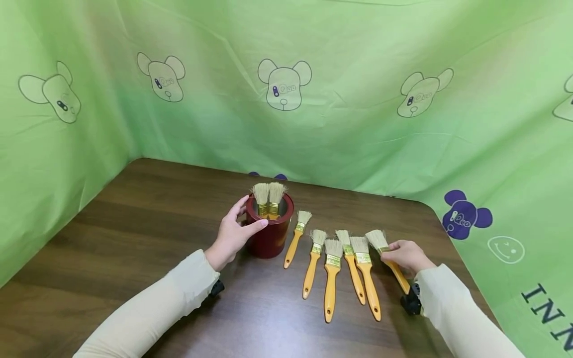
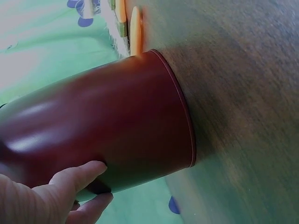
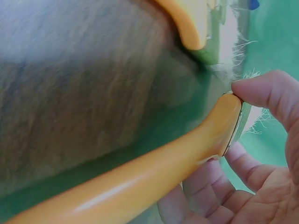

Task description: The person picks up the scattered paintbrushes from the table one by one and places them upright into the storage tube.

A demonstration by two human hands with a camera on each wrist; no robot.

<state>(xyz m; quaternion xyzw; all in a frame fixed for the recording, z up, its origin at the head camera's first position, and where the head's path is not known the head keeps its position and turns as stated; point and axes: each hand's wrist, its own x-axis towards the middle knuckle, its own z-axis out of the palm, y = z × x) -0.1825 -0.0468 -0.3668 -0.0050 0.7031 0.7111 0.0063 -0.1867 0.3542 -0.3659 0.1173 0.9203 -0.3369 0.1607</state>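
Note:
A dark red cylindrical pot stands on the table with two paintbrushes upright in it, bristles up. My left hand holds the pot at its rim, thumb on the near side and fingers round the left. In the left wrist view its fingertips lie against the smooth pot wall. My right hand pinches a paintbrush near its metal band, right of the others. The right wrist view shows its orange handle slanting out below the thumb and fingers.
Several paintbrushes with orange handles lie between pot and right hand, including a small brush beside the pot and a wider brush in the row. A green printed curtain hangs behind the brown wooden table.

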